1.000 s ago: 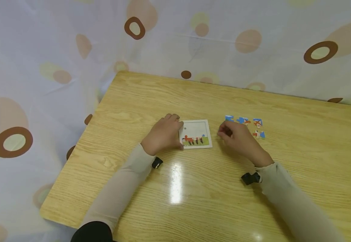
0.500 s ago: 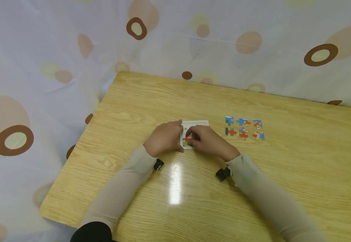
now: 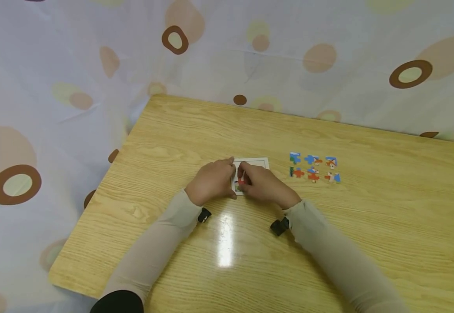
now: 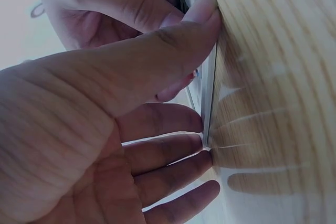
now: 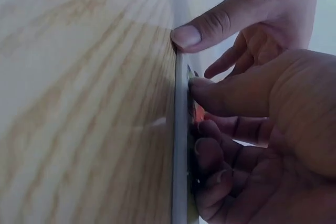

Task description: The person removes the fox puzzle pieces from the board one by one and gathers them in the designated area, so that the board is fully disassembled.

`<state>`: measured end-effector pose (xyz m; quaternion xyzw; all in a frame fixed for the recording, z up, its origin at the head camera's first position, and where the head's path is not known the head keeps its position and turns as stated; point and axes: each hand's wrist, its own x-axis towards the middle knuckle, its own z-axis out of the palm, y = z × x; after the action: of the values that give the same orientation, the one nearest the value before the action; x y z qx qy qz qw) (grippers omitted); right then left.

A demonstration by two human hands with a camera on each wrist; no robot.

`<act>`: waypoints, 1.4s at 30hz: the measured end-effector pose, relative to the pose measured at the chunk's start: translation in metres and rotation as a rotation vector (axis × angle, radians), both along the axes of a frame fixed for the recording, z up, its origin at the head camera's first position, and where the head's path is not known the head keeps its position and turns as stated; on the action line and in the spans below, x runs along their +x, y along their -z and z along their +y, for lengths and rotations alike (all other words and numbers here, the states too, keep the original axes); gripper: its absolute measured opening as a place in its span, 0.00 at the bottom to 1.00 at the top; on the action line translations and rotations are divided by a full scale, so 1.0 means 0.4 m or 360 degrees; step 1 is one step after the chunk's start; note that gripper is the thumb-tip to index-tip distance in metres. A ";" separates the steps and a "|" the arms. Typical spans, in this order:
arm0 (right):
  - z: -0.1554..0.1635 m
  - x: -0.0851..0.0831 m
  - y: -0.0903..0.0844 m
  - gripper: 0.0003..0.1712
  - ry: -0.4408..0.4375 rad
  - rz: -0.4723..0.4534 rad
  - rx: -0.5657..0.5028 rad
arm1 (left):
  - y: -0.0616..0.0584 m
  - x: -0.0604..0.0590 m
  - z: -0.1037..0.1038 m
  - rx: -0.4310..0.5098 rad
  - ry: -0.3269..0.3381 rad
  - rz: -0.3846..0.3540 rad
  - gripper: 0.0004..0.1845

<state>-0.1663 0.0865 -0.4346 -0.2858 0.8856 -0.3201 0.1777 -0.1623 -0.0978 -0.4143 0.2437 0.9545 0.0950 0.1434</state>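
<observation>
A small white-rimmed puzzle board [image 3: 266, 162] lies flat on the table. My left hand [image 3: 209, 179] holds its left side, thumb at the near corner and fingers along the edge; in the left wrist view the thumb presses on the rim [image 4: 208, 85]. My right hand [image 3: 265, 182] is over the board, thumb and curled fingers closing on a red and green puzzle piece [image 3: 240, 181] in the lower left of it. A bit of red shows between the fingers in the right wrist view. The right hand hides most of the board's lower part.
Several loose puzzle pieces [image 3: 313, 174], blue and orange with animal faces, lie in two rows right of the board. The wooden table [image 3: 195, 126] reaches to a dotted cloth [image 3: 282, 78] behind it. Glare lies on the table in front of the board.
My right hand has moved left from beside the loose pieces onto the board, then slightly further left toward its lower left. The left hand keeps its hold on the board's left side.
</observation>
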 end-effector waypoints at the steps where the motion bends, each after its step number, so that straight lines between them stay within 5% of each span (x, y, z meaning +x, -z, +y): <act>1: -0.002 0.001 0.000 0.11 -0.0001 0.0010 0.0007 | 0.000 0.001 -0.001 0.0001 -0.0003 0.0000 0.33; 13: -0.006 0.009 0.005 0.15 0.0028 0.0030 0.0011 | 0.011 0.005 -0.002 0.0028 -0.0007 -0.0012 0.30; 28: 0.007 0.031 -0.011 0.08 0.0107 -0.0061 -0.0105 | 0.010 0.010 -0.005 0.0008 0.0011 0.0005 0.29; 35: 0.045 0.043 -0.020 0.05 0.0166 0.0083 -0.0379 | 0.010 0.007 -0.006 -0.0021 0.0017 -0.0011 0.34; 42: 0.158 0.058 -0.020 0.04 0.0309 0.0112 -0.0292 | 0.008 0.002 -0.003 -0.0023 0.0053 -0.0006 0.38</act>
<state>-0.1430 0.1497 -0.4265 -0.2249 0.8818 -0.4051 0.0878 -0.1615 -0.0991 -0.4174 0.2583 0.9507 0.0863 0.1484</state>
